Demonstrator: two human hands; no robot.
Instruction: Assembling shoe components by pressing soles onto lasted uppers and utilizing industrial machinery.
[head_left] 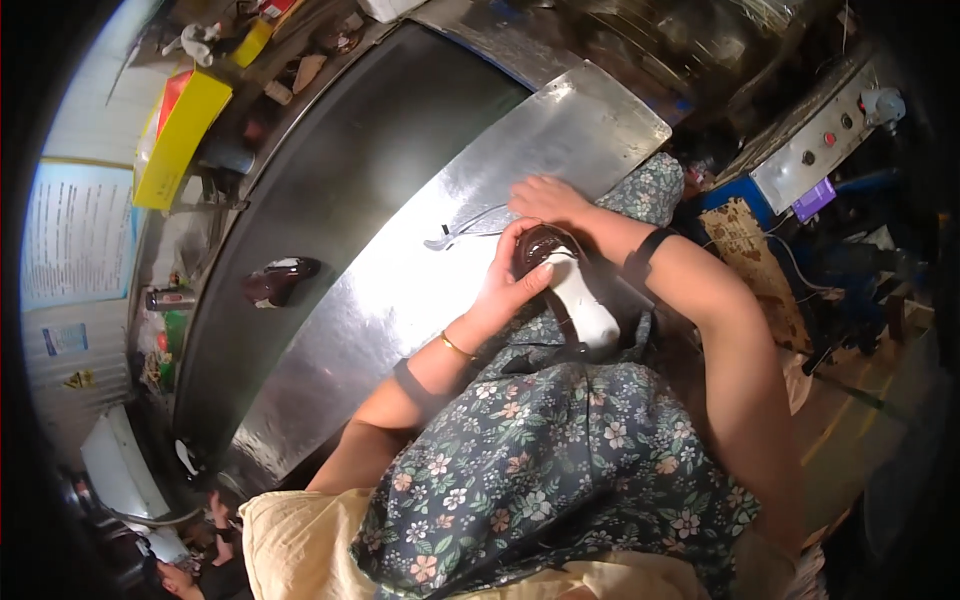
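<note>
My left hand [505, 285] is wrapped round a shoe [580, 305] with a dark brown glossy upper and a white underside, its thumb lying over the white part. The shoe is tilted above my lap, brown end away from me. My right hand [548, 198] rests on the metal sheet beyond the shoe, its fingers low at the handle ends of metal pliers [452, 238]. Those pliers lie on the sheet with handles spread; whether the fingers grip a handle is hard to make out. Another dark brown shoe [282, 282] sits to the left on the black surface.
The shiny metal sheet [400, 290] borders a long curved black surface [340, 150]. A yellow box [185, 140] stands on a cluttered shelf at left. To the right is a machine panel [815, 140] with buttons. Another person [200, 575] is at lower left.
</note>
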